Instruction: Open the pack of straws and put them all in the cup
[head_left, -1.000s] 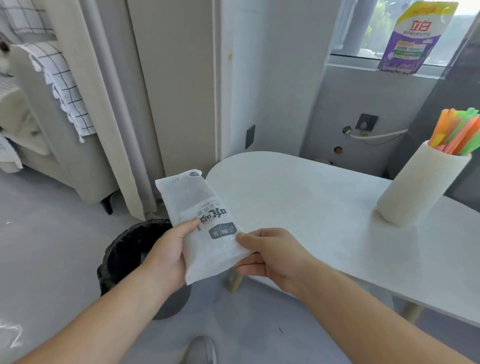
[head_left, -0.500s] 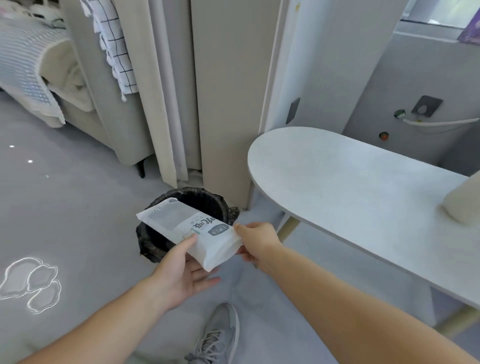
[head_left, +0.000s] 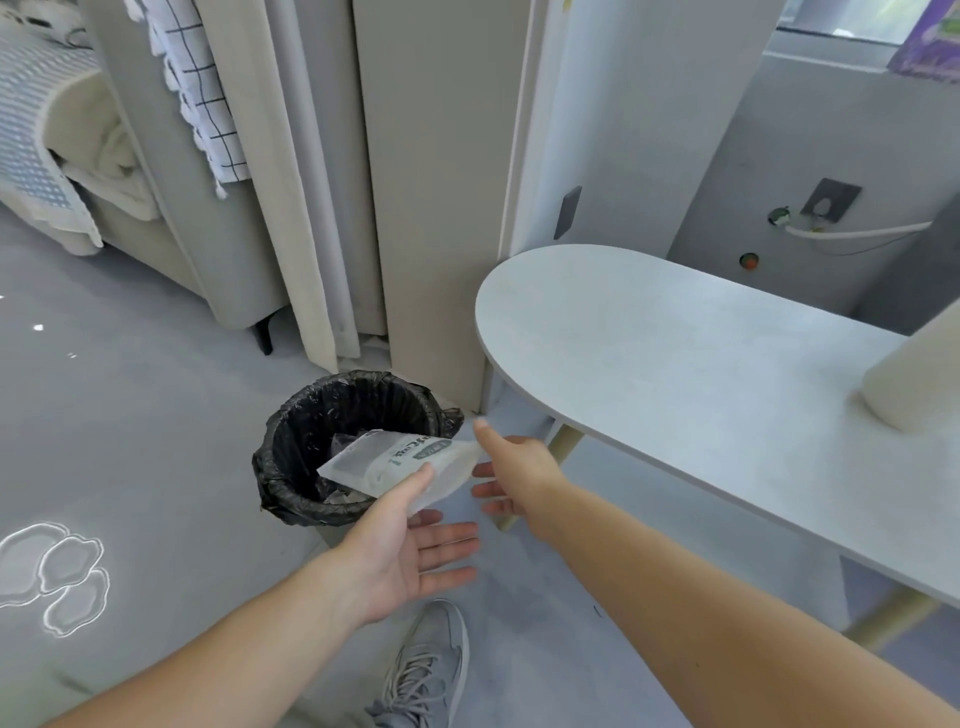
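The flat, translucent white plastic pack with printed labels (head_left: 395, 457) hangs tilted over the mouth of the round waste bin lined with a black plastic bag (head_left: 291, 415), its far end above the opening and its near end at the bin's front rim. The left hand (head_left: 400, 545) is under that near end. Its grip is released: the thumb lies straight on top of the pack and the fingers spread straight beneath. The right hand (head_left: 519, 473) is just beside the pack's right corner, also released, with its fingers splayed and holding nothing. The ribbed off-white cup (head_left: 909, 379) stands at the right edge of the pale grey oval surface (head_left: 675, 364), well apart from the pack. A grey laced sneaker (head_left: 426, 670) rests on the grey floor below the hands.
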